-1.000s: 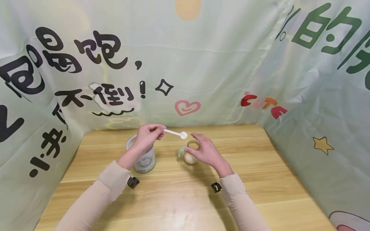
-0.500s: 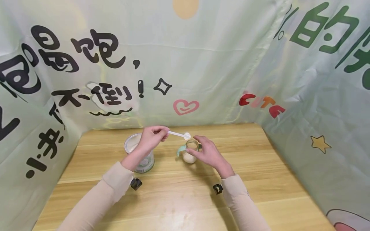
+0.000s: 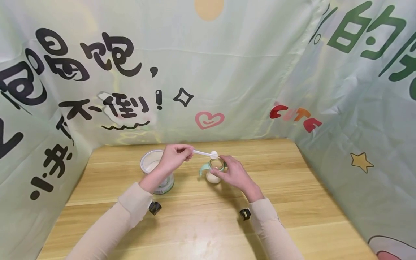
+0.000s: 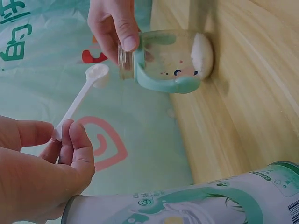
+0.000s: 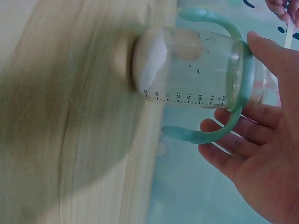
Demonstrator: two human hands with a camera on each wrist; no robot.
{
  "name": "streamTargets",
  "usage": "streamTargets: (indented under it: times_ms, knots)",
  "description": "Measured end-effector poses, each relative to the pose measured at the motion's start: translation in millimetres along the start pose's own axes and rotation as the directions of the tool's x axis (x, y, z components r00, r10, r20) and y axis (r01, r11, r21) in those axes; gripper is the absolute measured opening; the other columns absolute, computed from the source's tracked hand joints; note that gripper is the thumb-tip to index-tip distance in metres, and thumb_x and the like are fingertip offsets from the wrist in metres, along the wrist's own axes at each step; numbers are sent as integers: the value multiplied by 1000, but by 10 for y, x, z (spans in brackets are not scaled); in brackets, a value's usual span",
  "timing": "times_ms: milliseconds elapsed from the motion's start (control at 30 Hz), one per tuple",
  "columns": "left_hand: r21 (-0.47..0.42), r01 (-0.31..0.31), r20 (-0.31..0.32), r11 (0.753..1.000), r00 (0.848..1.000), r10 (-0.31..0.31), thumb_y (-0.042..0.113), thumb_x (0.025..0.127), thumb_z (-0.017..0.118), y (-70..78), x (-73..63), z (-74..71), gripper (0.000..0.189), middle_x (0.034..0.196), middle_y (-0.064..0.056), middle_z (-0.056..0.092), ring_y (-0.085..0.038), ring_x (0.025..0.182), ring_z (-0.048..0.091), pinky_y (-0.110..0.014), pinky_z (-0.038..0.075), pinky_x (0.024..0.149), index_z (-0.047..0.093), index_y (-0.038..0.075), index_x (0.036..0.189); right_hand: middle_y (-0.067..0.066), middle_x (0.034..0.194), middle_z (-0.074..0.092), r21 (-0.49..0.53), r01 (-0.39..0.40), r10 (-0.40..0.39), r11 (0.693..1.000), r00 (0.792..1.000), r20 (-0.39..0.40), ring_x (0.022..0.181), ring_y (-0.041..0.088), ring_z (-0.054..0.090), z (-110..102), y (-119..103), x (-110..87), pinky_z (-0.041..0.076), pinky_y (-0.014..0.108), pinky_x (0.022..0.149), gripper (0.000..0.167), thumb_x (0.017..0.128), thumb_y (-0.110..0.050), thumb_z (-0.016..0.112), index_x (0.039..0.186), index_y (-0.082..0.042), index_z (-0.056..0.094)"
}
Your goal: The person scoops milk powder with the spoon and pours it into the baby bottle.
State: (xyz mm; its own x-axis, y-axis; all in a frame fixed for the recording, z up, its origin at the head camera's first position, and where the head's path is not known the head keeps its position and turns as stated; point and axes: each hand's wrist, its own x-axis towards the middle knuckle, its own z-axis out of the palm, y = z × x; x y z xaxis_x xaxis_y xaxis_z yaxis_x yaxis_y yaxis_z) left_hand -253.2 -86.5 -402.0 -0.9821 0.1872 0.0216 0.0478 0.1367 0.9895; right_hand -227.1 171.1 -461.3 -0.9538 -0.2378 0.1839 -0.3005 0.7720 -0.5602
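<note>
In the head view my left hand [image 3: 175, 158] pinches the handle end of a white measuring scoop [image 3: 203, 153] between thumb and fingers. White powder fills the scoop's bowl, which is beside and just above the mouth of a clear baby bottle [image 3: 212, 177]. My right hand [image 3: 236, 176] holds this bottle round its neck. It stands upright on the table, uncapped, with two mint-green handles [image 5: 205, 136] and white powder [image 4: 202, 56] at its bottom. Below my left forearm stands an open milk powder can [image 3: 165, 185], its rim partly hidden by that arm.
The wooden table [image 3: 201, 224] has fabric walls [image 3: 247, 83] with printed characters at its back and both sides. A small black device [image 3: 155, 207] is on the left wrist, another black device [image 3: 245, 214] on the right.
My left hand has carried the filled scoop to the right, from between can and bottle to the bottle's mouth. My right hand's fingers have drawn in round the bottle's neck.
</note>
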Motion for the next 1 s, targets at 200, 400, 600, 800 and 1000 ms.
streamTargets:
  times_ms: [200,400,600,800,1000]
  knots:
    - [22,-2,13,1000,1000,2,9,103,68,-6,-12,16,22,95,-19,78,-11,80,70,-22,61,76,77,-8,113,22,137,66,3,-7,7,1000,1000,1,126,37,64,18,7,-5,53,53,107,73,94,-45,79,145,2,58]
    - [56,-3,30,998,1000,1,10,102,69,-37,-6,27,21,92,-12,80,-8,79,70,-22,62,76,78,-5,113,21,135,67,0,-5,5,1000,1000,0,124,36,65,26,6,4,54,53,105,71,94,-45,79,145,0,58]
    - [110,-1,47,994,999,-4,12,100,71,-43,-18,25,21,91,-8,79,-12,83,72,-24,60,77,79,-3,113,21,137,67,9,-15,15,1000,1000,9,125,36,65,20,1,11,54,54,106,72,94,-44,79,146,0,58]
    - [156,-4,64,988,998,-6,15,100,71,-47,-30,12,21,91,-5,79,-12,84,71,-28,60,79,80,1,113,19,137,67,24,-13,13,1000,1000,13,126,34,65,25,9,12,54,53,106,69,94,-45,79,144,-2,60]
    - [165,-12,85,986,996,-2,16,101,71,-58,-34,11,21,97,-10,80,-18,91,74,-26,59,79,81,2,113,18,137,67,38,-21,20,999,1000,18,127,34,64,20,9,15,54,53,106,65,94,-43,80,142,-4,61]
